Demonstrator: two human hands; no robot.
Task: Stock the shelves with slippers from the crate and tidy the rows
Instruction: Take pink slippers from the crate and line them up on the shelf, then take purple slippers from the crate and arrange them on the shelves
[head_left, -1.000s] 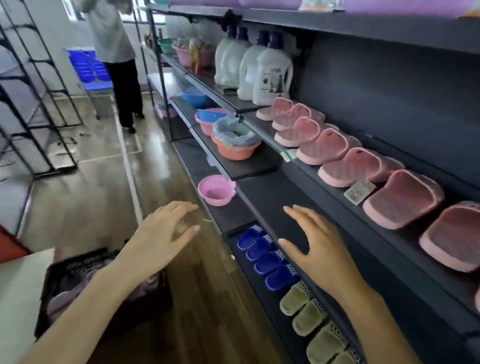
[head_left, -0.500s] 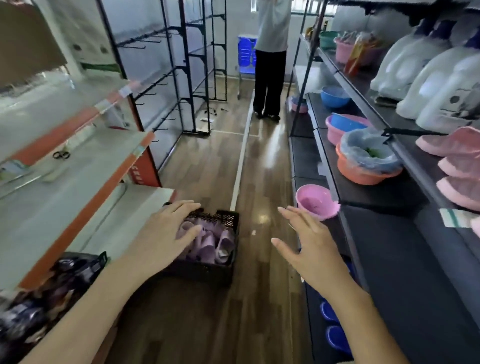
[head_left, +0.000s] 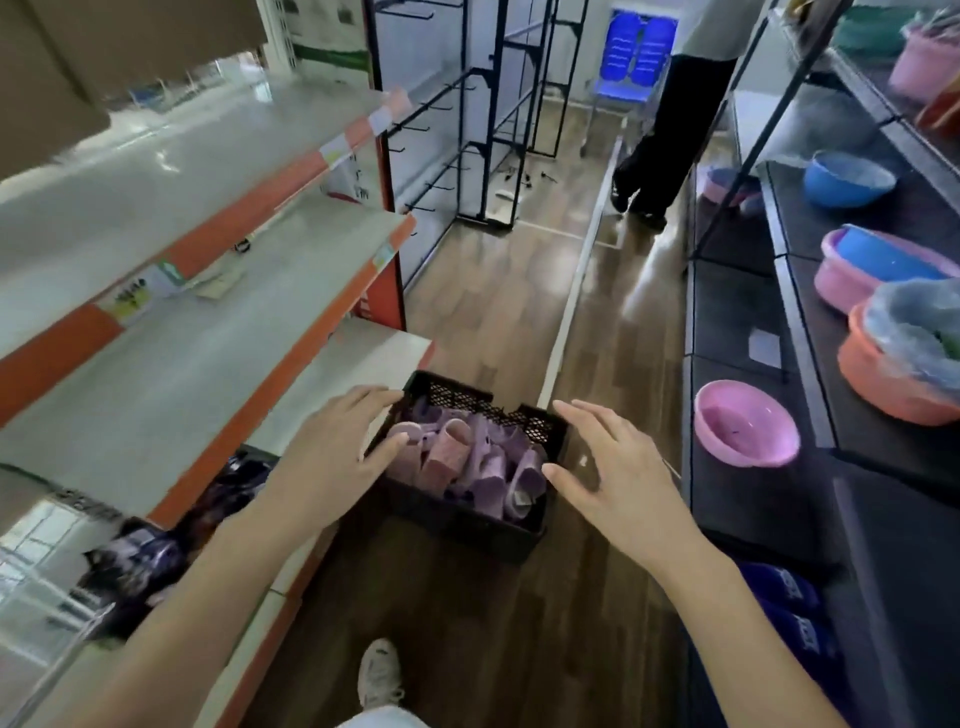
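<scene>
Hands hover over the black crate (head_left: 470, 512) at frame centre, on the wooden floor: left hand (head_left: 332, 457) and right hand (head_left: 621, 475) both spread wide, holding nothing. Purple slippers (head_left: 467, 462) fill the crate in a jumble.

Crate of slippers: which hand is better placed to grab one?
Left, slightly: the left hand is open with its thumb over the slippers in the crate; the right hand is open at the rim.
</scene>
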